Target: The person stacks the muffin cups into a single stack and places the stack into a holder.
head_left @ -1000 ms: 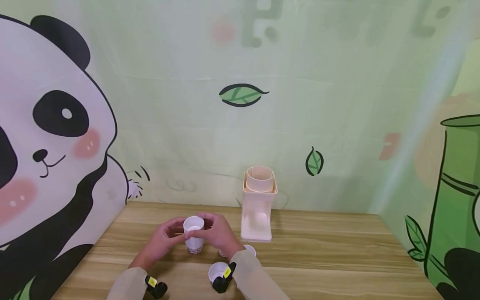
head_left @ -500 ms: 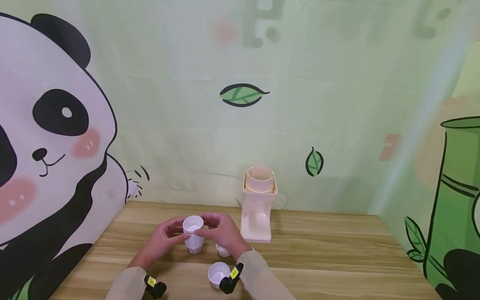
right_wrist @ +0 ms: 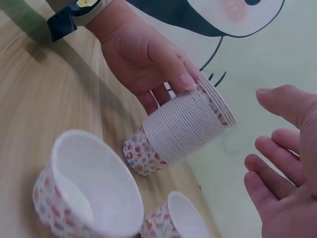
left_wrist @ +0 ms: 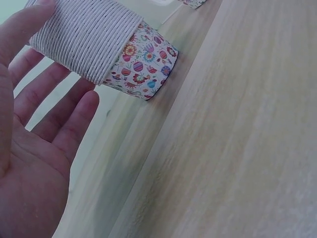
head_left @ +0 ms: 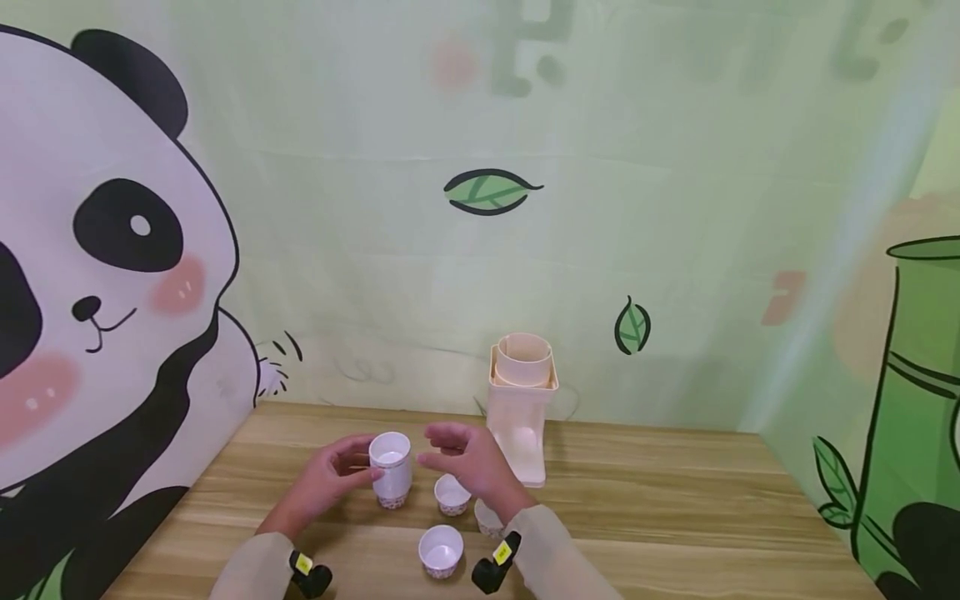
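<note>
A tall nested stack of paper cups with a colourful flower print stands on the table in the head view. My left hand holds its left side, thumb in front and fingers behind. The right wrist view shows the left thumb pressing near the stack's rims. To the right of the stack, my right hand is held apart from it, fingers spread and holding nothing. Three small printed paper cups stand below it: one by the stack, a front cup, and another cup partly hidden by the right wrist.
Behind the right hand, a pale pink stand carries a round tube in its square top. A green printed cloth rises along the wooden table's back edge.
My right hand has let go of the stack's rim and moved to the right, uncovering the small cups. My left hand stays on the stack.
</note>
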Tool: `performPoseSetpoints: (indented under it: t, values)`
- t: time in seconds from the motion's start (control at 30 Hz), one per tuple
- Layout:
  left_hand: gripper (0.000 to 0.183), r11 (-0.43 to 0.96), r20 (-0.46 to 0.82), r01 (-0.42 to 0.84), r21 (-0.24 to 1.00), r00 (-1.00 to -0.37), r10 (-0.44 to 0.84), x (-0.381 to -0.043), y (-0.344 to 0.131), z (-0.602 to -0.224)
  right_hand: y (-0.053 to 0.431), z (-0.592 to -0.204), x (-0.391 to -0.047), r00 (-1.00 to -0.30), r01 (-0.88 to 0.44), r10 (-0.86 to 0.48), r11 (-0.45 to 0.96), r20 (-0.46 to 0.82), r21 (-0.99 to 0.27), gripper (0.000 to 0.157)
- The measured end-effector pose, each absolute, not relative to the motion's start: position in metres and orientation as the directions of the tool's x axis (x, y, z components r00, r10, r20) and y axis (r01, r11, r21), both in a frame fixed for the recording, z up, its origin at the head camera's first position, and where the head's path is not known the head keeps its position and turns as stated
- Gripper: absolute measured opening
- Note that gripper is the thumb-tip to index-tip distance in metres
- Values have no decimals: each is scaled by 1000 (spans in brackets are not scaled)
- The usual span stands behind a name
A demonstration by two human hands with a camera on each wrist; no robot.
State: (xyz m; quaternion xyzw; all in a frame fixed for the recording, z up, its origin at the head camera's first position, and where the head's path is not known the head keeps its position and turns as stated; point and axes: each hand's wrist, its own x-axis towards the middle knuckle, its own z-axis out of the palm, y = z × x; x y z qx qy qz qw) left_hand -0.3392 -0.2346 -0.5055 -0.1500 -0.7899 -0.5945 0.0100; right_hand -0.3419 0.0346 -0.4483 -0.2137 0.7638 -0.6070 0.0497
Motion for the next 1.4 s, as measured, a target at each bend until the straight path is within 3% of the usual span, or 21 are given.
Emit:
performPoseSetpoints:
  t: [0.57,1.23,1.4]
  values:
    - [58,327,173,219,919,-971,165,-338,-224,-502,84,-458,-333,-916,-286,-340,186,211,-940,44]
    - [53,317,179,214,924,-974,136,-339,-218,-502,116,-478,-327,-932,-256,-312,202,186,-945,42]
    - [52,308,189,222,925,-973,134,-338,-218,-503,124,-485,-322,-927,-267,-327,234,183,-935,48]
